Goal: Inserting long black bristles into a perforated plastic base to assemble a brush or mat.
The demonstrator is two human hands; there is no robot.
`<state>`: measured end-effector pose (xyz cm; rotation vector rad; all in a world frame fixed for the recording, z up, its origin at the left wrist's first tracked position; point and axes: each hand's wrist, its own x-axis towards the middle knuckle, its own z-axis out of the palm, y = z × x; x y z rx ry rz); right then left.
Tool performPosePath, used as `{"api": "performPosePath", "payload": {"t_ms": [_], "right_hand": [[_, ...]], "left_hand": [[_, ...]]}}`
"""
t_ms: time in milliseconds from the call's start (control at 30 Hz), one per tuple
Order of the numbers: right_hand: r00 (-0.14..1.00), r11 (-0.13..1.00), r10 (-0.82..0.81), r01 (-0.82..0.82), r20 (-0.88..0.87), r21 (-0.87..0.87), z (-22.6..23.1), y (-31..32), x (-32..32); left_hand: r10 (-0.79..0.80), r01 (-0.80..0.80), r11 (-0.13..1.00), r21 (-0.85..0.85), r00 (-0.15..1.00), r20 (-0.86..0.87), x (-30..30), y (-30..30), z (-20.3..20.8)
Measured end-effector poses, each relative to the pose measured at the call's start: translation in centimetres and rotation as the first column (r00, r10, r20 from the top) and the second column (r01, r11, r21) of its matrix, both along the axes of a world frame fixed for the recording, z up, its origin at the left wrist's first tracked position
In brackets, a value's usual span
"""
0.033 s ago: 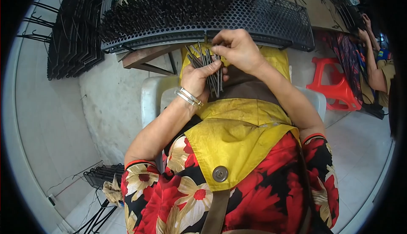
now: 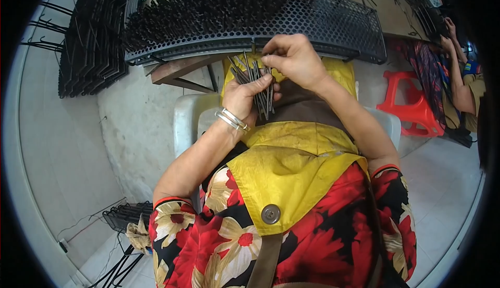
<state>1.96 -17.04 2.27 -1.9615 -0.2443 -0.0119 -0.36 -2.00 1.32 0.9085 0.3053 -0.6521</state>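
A bundle of thin dark rods (image 2: 263, 96) lies across the palm of my left hand (image 2: 243, 96), held under the thumb with the fingers curled beneath. The rods fan out a little at their upper ends. My right hand (image 2: 298, 63) is at the top of the bundle, thumb and forefinger pinched together; what is between them, if anything, is too small to make out. Just beyond both hands stands a black perforated metal rack (image 2: 333, 19). Many dark upright pieces (image 2: 219, 14) fill its left and middle part, packed close together.
A brown table frame (image 2: 174, 71) supports the rack. Dark bent-wire pieces (image 2: 94, 43) hang stacked at the left. A red plastic stool (image 2: 409, 103) stands at the right, near another person's arm (image 2: 461, 87). A yellow apron (image 2: 297, 157) covers my lap.
My right hand has shifted very slightly to the right at the top of the bundle. My left hand and the rods look the same.
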Motion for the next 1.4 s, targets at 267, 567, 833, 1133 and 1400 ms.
{"api": "performPosePath", "payload": {"t_ms": [267, 567, 833, 1133, 1400], "right_hand": [[0.749, 0.900, -0.423, 0.414, 0.511, 0.137, 2.6, -1.8, 2.7], [0.384, 0.884, -0.164, 0.465, 0.909, -0.037, 2.5, -1.2, 5.8], [0.504, 0.826, 0.132, 0.421, 0.854, -0.375, 0.6, -0.7, 5.9], [0.563, 0.858, 0.030, 0.409, 0.826, -0.310, 1.7, 0.0, 2.8], [0.998, 0.998, -0.048, 0.046, -0.041, -0.051, 0.9, 0.6, -1.0]], "left_hand": [[0.060, -0.067, 0.996, -0.057, 0.991, -0.118, 0.5, 0.2, -0.3], [0.041, -0.046, 0.997, -0.056, 0.995, -0.089, 0.4, 0.1, -0.4], [0.076, -0.080, 0.996, -0.036, 0.991, -0.106, 0.6, 0.1, -0.3], [0.129, -0.134, 0.990, -0.037, 0.985, -0.119, 0.7, 0.0, 0.4], [0.056, -0.059, 0.995, -0.084, 0.998, -0.037, 0.4, 0.1, 0.0]]}}
